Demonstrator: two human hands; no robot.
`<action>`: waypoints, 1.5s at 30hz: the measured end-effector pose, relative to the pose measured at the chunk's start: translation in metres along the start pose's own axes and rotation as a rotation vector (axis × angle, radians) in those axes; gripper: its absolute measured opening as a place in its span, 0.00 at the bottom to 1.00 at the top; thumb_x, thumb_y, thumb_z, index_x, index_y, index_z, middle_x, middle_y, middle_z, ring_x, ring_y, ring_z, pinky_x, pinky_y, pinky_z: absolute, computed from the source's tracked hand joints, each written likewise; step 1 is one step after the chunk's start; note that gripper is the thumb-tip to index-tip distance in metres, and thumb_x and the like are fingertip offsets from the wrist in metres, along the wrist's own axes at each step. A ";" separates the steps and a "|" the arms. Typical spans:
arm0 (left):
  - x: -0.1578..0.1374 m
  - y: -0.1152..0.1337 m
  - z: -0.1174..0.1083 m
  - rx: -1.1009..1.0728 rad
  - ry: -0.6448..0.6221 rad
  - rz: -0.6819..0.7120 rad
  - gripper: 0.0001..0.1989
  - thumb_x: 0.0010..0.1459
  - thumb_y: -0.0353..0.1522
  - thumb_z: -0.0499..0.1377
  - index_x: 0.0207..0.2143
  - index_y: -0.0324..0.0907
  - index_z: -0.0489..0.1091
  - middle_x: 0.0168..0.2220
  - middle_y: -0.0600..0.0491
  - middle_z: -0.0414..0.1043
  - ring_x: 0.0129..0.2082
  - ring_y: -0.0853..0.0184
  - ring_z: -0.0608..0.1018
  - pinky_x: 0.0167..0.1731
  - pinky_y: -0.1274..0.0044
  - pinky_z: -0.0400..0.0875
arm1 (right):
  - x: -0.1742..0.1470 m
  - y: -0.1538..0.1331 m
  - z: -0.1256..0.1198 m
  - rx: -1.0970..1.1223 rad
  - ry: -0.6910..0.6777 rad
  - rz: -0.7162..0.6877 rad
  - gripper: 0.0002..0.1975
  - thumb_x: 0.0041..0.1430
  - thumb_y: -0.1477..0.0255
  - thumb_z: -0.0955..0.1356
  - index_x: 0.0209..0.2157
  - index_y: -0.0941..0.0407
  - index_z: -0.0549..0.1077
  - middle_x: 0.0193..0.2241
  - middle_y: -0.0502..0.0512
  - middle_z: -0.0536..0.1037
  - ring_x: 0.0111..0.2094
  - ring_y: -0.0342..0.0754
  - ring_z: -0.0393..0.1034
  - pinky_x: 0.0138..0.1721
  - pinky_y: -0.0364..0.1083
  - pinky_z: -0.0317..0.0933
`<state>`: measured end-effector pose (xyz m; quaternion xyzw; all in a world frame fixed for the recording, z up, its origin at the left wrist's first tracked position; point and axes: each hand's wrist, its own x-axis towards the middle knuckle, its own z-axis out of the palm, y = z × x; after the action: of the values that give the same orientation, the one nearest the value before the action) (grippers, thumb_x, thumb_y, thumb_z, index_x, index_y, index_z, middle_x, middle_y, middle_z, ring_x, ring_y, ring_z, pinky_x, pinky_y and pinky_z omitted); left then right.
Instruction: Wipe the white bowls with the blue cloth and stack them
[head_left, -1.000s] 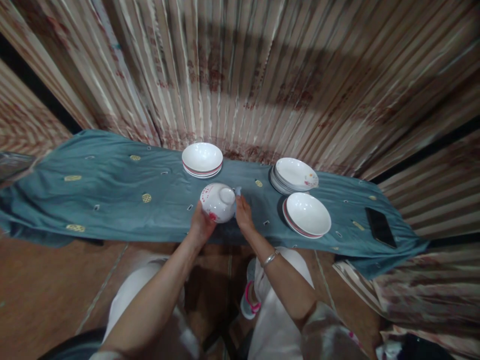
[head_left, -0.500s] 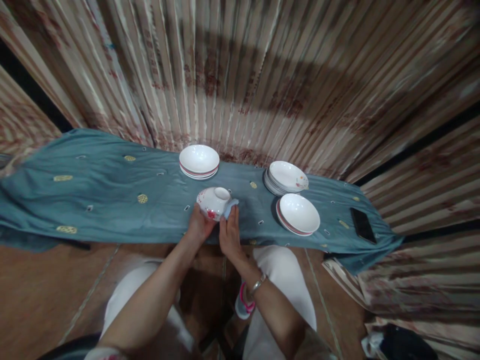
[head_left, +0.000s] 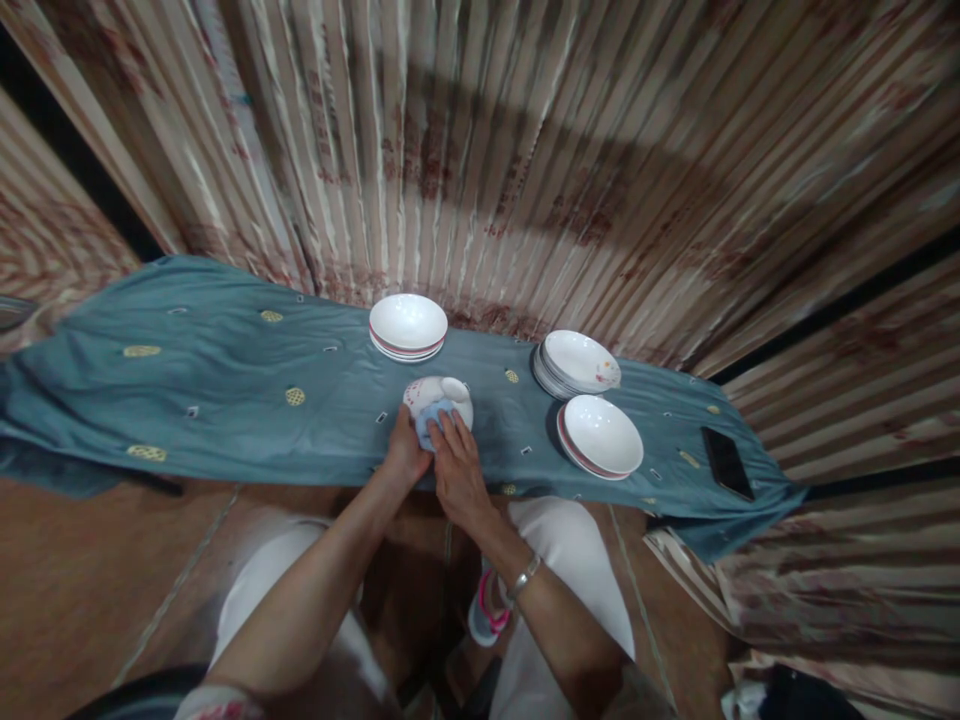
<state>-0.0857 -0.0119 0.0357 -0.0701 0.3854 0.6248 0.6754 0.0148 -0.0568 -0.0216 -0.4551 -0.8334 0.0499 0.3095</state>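
A white bowl (head_left: 456, 388) with red decoration is tipped over so that its foot ring faces up, near the front edge of the table. My left hand (head_left: 407, 450) grips its left side, the fingers partly hidden behind the bowl. Over the bowl's outer side my right hand (head_left: 459, 470) presses a light blue cloth (head_left: 431, 415), fingers bent onto it. Just beyond stands a small stack of white bowls (head_left: 409, 325) with red bands.
A teal patterned tablecloth (head_left: 240, 400) covers the narrow table. To the right stand a stack of floral plates (head_left: 577, 362) and a stack of red-rimmed bowls (head_left: 601, 437). A black phone (head_left: 726, 462) lies at the right end. Pleated curtains (head_left: 480, 150) hang behind.
My right hand has moved the cloth from the bowl's right edge onto its near outer side. The bowl has turned a little in my left hand. The view has shifted slightly.
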 end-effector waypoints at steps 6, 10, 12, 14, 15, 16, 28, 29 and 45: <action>-0.004 -0.003 0.001 0.052 -0.064 0.060 0.23 0.69 0.40 0.45 0.49 0.33 0.72 0.39 0.44 0.81 0.44 0.63 0.82 0.49 0.75 0.74 | 0.030 0.004 -0.021 -0.173 -0.116 -0.179 0.24 0.68 0.77 0.58 0.63 0.57 0.64 0.65 0.59 0.63 0.69 0.54 0.47 0.68 0.60 0.41; -0.004 -0.006 0.001 0.033 -0.152 0.090 0.25 0.69 0.43 0.44 0.47 0.36 0.74 0.43 0.43 0.80 0.49 0.62 0.80 0.52 0.74 0.72 | 0.051 0.001 -0.035 -0.216 -0.172 -0.218 0.22 0.67 0.76 0.60 0.61 0.58 0.67 0.64 0.59 0.65 0.68 0.54 0.49 0.68 0.58 0.41; -0.004 -0.007 0.002 0.012 -0.191 0.094 0.24 0.69 0.43 0.44 0.44 0.38 0.75 0.42 0.45 0.80 0.50 0.62 0.79 0.53 0.74 0.71 | 0.059 0.000 -0.039 -0.223 -0.194 -0.211 0.21 0.67 0.75 0.60 0.60 0.59 0.68 0.64 0.60 0.66 0.67 0.55 0.51 0.68 0.58 0.42; -0.004 -0.007 0.002 0.016 -0.224 0.076 0.25 0.69 0.44 0.44 0.42 0.39 0.75 0.41 0.46 0.80 0.51 0.61 0.79 0.52 0.73 0.72 | 0.067 -0.001 -0.042 -0.228 -0.203 -0.194 0.21 0.67 0.75 0.61 0.59 0.59 0.68 0.63 0.61 0.67 0.67 0.55 0.52 0.67 0.57 0.44; -0.004 -0.007 0.001 0.026 -0.235 0.056 0.25 0.69 0.44 0.43 0.41 0.39 0.75 0.41 0.45 0.80 0.50 0.61 0.79 0.51 0.72 0.73 | 0.071 -0.001 -0.043 -0.232 -0.204 -0.186 0.20 0.67 0.75 0.61 0.59 0.59 0.69 0.62 0.61 0.68 0.66 0.55 0.53 0.67 0.57 0.44; -0.004 -0.006 0.001 0.036 -0.244 0.035 0.26 0.69 0.45 0.43 0.41 0.39 0.75 0.41 0.45 0.80 0.49 0.60 0.79 0.50 0.71 0.74 | 0.075 -0.001 -0.045 -0.236 -0.203 -0.182 0.20 0.67 0.74 0.61 0.58 0.59 0.69 0.62 0.61 0.68 0.66 0.55 0.54 0.67 0.56 0.45; 0.002 -0.012 0.002 0.070 -0.189 -0.027 0.32 0.67 0.48 0.41 0.47 0.33 0.74 0.38 0.41 0.80 0.46 0.54 0.81 0.46 0.67 0.76 | 0.119 0.034 -0.052 -0.167 -0.353 0.104 0.13 0.68 0.74 0.59 0.41 0.57 0.75 0.41 0.59 0.80 0.43 0.49 0.73 0.46 0.45 0.60; 0.003 -0.013 0.001 0.073 -0.176 -0.027 0.33 0.67 0.49 0.41 0.48 0.32 0.73 0.38 0.40 0.80 0.46 0.53 0.81 0.46 0.67 0.76 | 0.120 0.039 -0.051 -0.154 -0.372 0.148 0.13 0.69 0.74 0.59 0.39 0.57 0.75 0.39 0.58 0.80 0.41 0.48 0.73 0.43 0.44 0.60; 0.016 -0.015 0.004 0.035 -0.015 0.013 0.21 0.68 0.31 0.45 0.56 0.30 0.68 0.36 0.44 0.81 0.39 0.61 0.83 0.46 0.72 0.76 | 0.071 0.076 -0.053 0.138 -0.206 0.422 0.15 0.68 0.70 0.58 0.34 0.56 0.74 0.30 0.52 0.78 0.32 0.47 0.71 0.37 0.43 0.61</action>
<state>-0.0720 0.0002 0.0228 -0.0511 0.3916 0.6227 0.6755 0.0712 0.0331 0.0268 -0.5895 -0.7417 0.2164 0.2358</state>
